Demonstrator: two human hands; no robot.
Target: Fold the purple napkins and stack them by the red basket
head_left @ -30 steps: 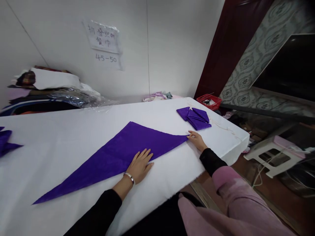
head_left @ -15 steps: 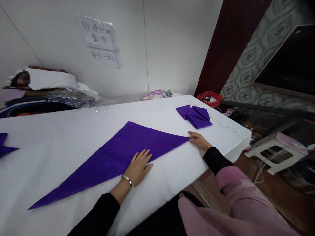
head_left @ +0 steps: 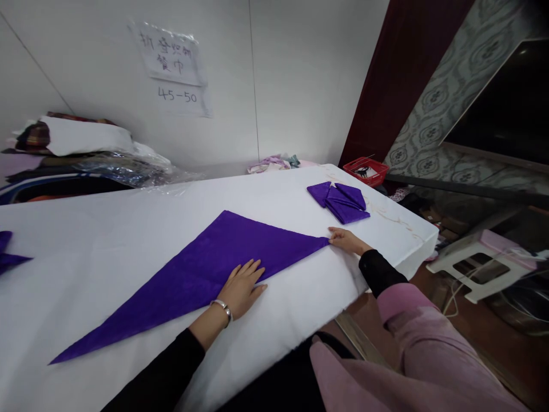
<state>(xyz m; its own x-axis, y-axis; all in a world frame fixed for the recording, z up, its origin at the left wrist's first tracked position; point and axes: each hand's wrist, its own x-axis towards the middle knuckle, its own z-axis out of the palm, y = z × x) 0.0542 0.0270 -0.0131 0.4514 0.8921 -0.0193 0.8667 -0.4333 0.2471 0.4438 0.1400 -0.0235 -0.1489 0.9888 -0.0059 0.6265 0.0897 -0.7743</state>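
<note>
A purple cloth napkin [head_left: 184,274], folded into a large triangle, lies flat on the white-covered table [head_left: 274,343]. My left hand [head_left: 240,289], with a silver bracelet at the wrist, rests open and flat on the napkin's near long edge, fingers stretched out. At the napkin's right corner, my right hand [head_left: 346,240] pinches the tip between thumb and fingers. The corner looks slightly bent up there. Beyond the right hand sits a folded purple napkin [head_left: 341,201]. Another piece of purple cloth [head_left: 12,254] shows in part at the left edge.
Clothes and plastic wrap [head_left: 98,151] are piled at the back left. Pale crumpled cloths [head_left: 271,165] lie by the wall, under a handwritten paper sign [head_left: 174,68]. A red basket [head_left: 366,171] stands past the far right corner. A stool [head_left: 489,263] is on the floor at right.
The napkin's right corner now looks slightly lifted or bent in my right hand's pinch. My left hand stays flat in nearly the same place.
</note>
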